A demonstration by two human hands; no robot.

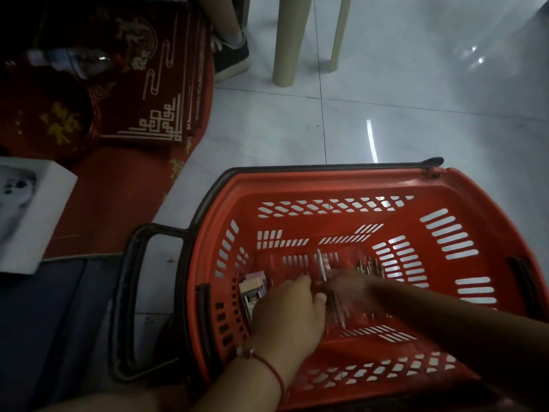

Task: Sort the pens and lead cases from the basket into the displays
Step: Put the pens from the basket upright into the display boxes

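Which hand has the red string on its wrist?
The left hand, reaching into the orange basket. The right hand shows no string and looks blurred.
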